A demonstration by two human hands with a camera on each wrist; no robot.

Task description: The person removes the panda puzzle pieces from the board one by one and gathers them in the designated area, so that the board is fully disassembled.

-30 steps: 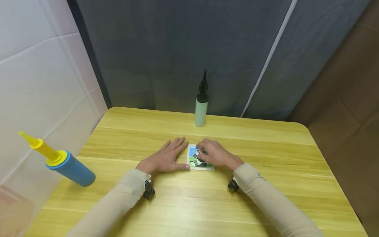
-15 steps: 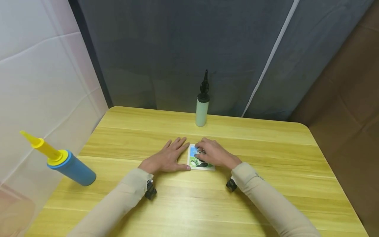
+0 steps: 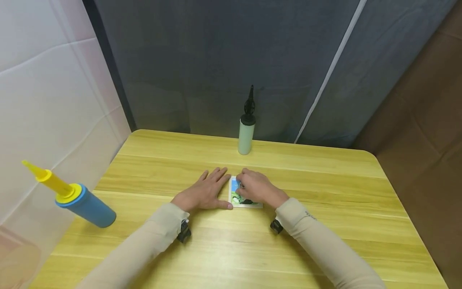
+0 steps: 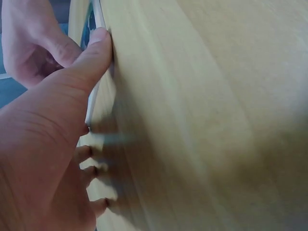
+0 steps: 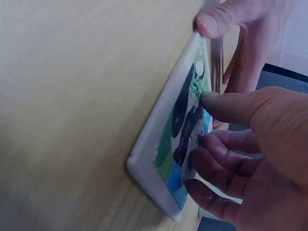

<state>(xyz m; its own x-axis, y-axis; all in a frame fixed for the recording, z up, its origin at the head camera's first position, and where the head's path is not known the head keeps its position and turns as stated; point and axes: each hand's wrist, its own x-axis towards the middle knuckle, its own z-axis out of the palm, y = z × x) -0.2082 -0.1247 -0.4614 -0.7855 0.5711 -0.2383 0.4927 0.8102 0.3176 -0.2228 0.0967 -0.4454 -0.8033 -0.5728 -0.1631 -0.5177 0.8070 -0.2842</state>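
A panda picture board [image 3: 234,199] with a white border lies flat on the table between the hands. My left hand [image 3: 206,194] is spread on the tabletop at the board's left side. In the right wrist view, the left thumb [image 5: 211,24] touches a corner of the board. My right hand [image 3: 257,186] is over the board with loosely bent fingers. Its thumb and fingertips touch the panda picture [image 5: 185,115], with a gap between thumb and fingers. The right hand covers part of the picture in the head view. Whether the picture has loose pieces cannot be seen.
A pale green balloon pump [image 3: 245,137] with a black nozzle stands behind the board. A blue balloon pump [image 3: 92,209] with a yellow top stands at the left of the wooden table [image 3: 223,249]. Grey cloth [image 3: 216,64] hangs beyond the back edge.
My right hand has shifted slightly left across the board and covers more of the panda. The left hand keeps its place beside the board.
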